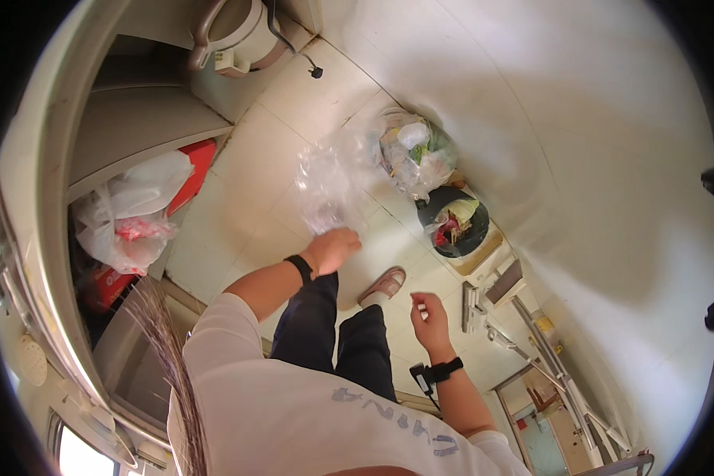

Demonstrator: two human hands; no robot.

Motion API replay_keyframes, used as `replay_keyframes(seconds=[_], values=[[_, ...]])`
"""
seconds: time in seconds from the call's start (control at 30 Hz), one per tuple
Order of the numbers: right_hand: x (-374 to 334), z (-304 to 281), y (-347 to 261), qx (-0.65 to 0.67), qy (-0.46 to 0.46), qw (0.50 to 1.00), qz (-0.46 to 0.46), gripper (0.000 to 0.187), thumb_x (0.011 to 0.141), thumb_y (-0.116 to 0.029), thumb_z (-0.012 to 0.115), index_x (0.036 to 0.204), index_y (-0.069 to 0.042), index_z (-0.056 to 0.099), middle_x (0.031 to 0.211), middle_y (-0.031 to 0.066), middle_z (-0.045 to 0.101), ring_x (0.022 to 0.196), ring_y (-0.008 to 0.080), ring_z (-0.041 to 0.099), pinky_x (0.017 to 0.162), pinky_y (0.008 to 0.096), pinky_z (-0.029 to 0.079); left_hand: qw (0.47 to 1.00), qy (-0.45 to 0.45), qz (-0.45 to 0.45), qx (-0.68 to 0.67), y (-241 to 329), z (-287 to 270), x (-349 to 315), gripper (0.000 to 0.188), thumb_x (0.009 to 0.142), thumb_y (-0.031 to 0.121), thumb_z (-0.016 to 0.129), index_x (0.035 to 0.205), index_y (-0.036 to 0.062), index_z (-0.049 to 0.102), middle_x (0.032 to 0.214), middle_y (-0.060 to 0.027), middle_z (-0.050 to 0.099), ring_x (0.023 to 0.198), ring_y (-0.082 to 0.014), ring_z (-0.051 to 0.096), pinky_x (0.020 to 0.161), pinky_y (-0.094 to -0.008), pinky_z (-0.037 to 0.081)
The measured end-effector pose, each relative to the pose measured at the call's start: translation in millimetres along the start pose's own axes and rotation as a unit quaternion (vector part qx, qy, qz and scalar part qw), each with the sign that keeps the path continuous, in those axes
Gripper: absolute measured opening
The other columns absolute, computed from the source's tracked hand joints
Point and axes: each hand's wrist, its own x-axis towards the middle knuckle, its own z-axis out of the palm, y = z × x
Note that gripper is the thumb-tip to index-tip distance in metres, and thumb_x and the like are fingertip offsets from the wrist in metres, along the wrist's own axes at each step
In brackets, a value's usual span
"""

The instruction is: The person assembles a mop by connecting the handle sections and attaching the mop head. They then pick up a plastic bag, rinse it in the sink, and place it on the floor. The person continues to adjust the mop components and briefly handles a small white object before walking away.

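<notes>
My left hand [335, 250] is closed on a thin clear plastic bag [331, 178]. The bag spreads out beyond my fingers above the tiled floor, blurred by motion. Off to the right, my right hand [431, 324] hangs in the air with its fingers curled in, and I see nothing in them. Beyond the hands, against the wall, stands a bin lined with a clear bag [401, 178] and full of crumpled plastic and other rubbish. Next to it is a round black bin [472, 242] with leafy vegetable scraps inside.
White and pink plastic bags [139, 198] fill a low cupboard on the left, with red boxes behind. A pale appliance with a handle [246, 36] and a black plug [316, 72] are at the far left. A metal rack [563, 365] stands at the right.
</notes>
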Motion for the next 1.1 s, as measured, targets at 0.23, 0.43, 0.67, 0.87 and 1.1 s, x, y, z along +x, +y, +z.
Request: replay_keyframes(seconds=[0.23, 0.43, 0.67, 0.87, 1.1], values=[[5.7, -2.5, -13.3, 0.043, -0.012, 0.985, -0.165, 0.043, 0.078, 0.007, 0.048, 0.118, -0.004, 0.059, 0.127, 0.0164, 0.056, 0.122, 0.0336, 0.050, 0.103, 0.0390, 0.039, 0.956, -0.180, 0.227, 0.055, 92.6, 6.8, -12.5, 0.006, 0.078, 0.011, 0.057, 0.081, 0.0084, 0.061, 0.089, -0.0062, 0.055, 0.088, -0.0271, 0.054, 0.078, -0.0370, 0.048], [-21.0, -10.5, 50.5, 0.145, -0.100, 0.982, -0.062, 0.038, 0.084, -0.001, 0.042, 0.117, -0.003, 0.060, 0.109, 0.0166, 0.065, 0.108, 0.0270, 0.061, 0.095, 0.0349, 0.045, 0.916, -0.249, 0.314, 0.026, 137.7, 57.5, 4.4, 0.004, 0.074, 0.013, 0.058, 0.075, 0.0090, 0.060, 0.088, -0.0051, 0.053, 0.089, -0.0241, 0.053, 0.078, -0.0350, 0.047], [-79.0, -26.9, 148.6, 0.104, -0.129, 0.982, 0.085, 0.030, 0.085, -0.009, 0.047, 0.110, -0.003, 0.064, 0.088, 0.0133, 0.066, 0.084, 0.0230, 0.063, 0.078, 0.0335, 0.049, 0.911, -0.223, 0.346, 0.032, 182.0, 123.8, 5.5, 0.006, 0.072, 0.014, 0.059, 0.076, 0.0089, 0.059, 0.086, -0.0056, 0.052, 0.087, -0.0241, 0.054, 0.082, -0.0361, 0.047], [-95.4, -29.7, 200.0, -0.009, -0.051, 0.993, -0.109, 0.037, 0.079, -0.003, 0.060, 0.116, -0.006, 0.063, 0.130, 0.0130, 0.054, 0.120, 0.0252, 0.050, 0.102, 0.0347, 0.040, 0.880, -0.208, 0.426, 0.039, 218.8, 173.7, 8.4, 0.005, 0.069, 0.015, 0.061, 0.072, 0.0107, 0.059, 0.082, -0.0052, 0.052, 0.090, -0.0246, 0.054, 0.092, -0.0383, 0.045], [-115.5, 7.3, 239.9, 0.173, -0.070, 0.970, -0.156, 0.032, 0.072, -0.014, 0.071, 0.103, -0.010, 0.065, 0.109, 0.0109, 0.066, 0.105, 0.0303, 0.060, 0.089, 0.0391, 0.048, 0.873, -0.236, 0.424, 0.054, 249.1, 214.4, 18.8, 0.006, 0.069, 0.015, 0.061, 0.074, 0.0115, 0.063, 0.084, -0.0045, 0.055, 0.093, -0.0260, 0.054, 0.098, -0.0436, 0.041]])
